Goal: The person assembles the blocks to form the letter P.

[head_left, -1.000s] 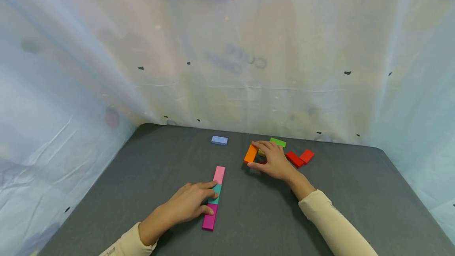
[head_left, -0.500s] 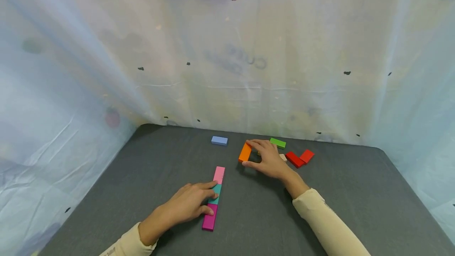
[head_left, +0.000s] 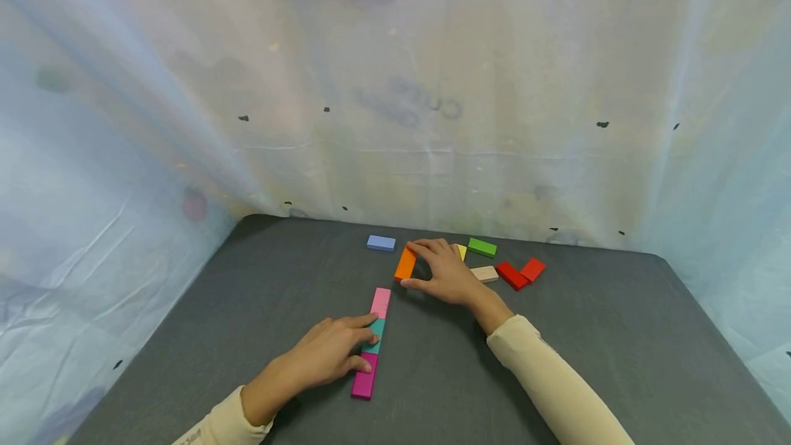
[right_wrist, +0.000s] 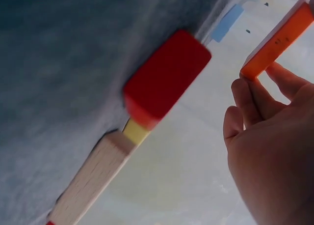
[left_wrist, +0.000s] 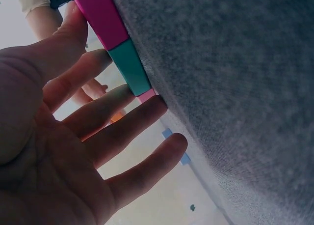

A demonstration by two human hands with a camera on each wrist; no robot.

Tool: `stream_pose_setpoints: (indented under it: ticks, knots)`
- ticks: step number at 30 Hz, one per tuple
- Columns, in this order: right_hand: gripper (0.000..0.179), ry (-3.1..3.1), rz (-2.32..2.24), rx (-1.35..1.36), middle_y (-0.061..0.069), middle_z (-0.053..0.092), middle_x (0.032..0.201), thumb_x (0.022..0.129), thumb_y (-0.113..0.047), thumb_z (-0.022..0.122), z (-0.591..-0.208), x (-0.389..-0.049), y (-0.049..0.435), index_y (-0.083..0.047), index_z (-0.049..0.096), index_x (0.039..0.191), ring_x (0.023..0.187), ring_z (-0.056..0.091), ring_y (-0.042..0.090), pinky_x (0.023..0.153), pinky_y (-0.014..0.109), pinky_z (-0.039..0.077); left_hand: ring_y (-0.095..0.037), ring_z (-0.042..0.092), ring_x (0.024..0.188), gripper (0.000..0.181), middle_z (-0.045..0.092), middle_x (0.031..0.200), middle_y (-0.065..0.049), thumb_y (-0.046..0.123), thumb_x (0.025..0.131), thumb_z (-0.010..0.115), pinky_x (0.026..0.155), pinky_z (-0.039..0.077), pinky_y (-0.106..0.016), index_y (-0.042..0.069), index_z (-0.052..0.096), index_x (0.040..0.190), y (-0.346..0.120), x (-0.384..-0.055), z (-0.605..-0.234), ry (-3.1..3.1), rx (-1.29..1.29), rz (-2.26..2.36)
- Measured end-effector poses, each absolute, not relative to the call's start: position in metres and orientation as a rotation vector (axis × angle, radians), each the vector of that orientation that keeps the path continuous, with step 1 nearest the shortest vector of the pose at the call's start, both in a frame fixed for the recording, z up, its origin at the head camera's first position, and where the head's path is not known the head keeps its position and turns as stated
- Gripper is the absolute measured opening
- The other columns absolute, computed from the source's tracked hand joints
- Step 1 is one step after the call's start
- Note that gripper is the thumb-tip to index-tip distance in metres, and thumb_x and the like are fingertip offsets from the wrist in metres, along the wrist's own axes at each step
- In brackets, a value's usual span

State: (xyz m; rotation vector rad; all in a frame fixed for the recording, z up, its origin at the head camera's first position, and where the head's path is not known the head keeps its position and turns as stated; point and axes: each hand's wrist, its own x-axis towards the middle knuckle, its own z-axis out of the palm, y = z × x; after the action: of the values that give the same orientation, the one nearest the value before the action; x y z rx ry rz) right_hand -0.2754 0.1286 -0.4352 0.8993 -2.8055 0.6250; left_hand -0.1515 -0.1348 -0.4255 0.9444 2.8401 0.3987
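My right hand (head_left: 450, 276) pinches an orange block (head_left: 405, 263) by its two ends between thumb and fingers. Seen from the right wrist, the same orange block (right_wrist: 279, 42) is up at the fingertips. My left hand (head_left: 327, 352) lies with spread fingers against a straight row of three blocks set end to end: pink (head_left: 381, 301) farthest, a teal block (head_left: 379, 329) in the middle, a magenta block (head_left: 362, 386) nearest. Its thumb touches the magenta block, and other fingertips reach the teal one. In the left wrist view the fingers (left_wrist: 130, 124) are extended along the row.
A light blue block (head_left: 381, 243) lies at the back. Right of it are a yellow block (head_left: 461, 250), a green block (head_left: 482, 247), a plain wooden block (head_left: 485, 274) and two red blocks (head_left: 512, 276). Another red block (right_wrist: 167, 77) shows in the right wrist view. Plastic sheeting (head_left: 395, 88) surrounds the dark table.
My right hand has carried the orange block leftward, closer to the far end of the row. The wooden and yellow blocks have come into sight behind it. My left hand has stayed in place.
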Motion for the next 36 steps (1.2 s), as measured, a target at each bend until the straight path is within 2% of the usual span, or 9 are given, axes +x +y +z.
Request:
stream_pose_setpoints:
  ticks: [9,16,36]
  knots:
    - [0.081,-2.870,0.579,0.954,0.005,0.043,0.154,0.088,-0.062,0.064,-0.440,-0.287,0.111,-0.018,0.041,0.152,0.141,0.037,0.029,0.113,0.058,0.027,-0.027,0.061,0.126,0.046,0.056,0.147,-0.006,0.040,0.083,0.078,0.094,0.047,-0.063,0.017,0.073,0.121,-0.134,-0.150,-0.425,2.841,0.941,0.414]
    - [0.080,-2.920,0.618,0.999,0.007,0.043,0.154,0.088,-0.059,0.066,-0.440,-0.290,0.104,-0.018,0.042,0.152,0.141,0.037,0.030,0.114,0.057,0.027,-0.025,0.062,0.124,0.046,0.056,0.146,-0.006,0.041,0.082,0.077,0.092,0.051,-0.057,0.017,0.073,0.121,-0.135,-0.150,-0.425,2.851,0.975,0.394]
    - [0.078,-3.015,0.541,1.070,0.010,0.040,0.157,0.091,-0.059,0.062,-0.441,-0.292,0.094,-0.017,0.039,0.153,0.143,0.035,0.032,0.117,0.058,0.023,-0.028,0.058,0.129,0.045,0.054,0.148,-0.007,0.040,0.085,0.076,0.096,0.048,-0.061,0.017,0.072,0.123,-0.134,-0.149,-0.422,2.815,0.930,0.412]
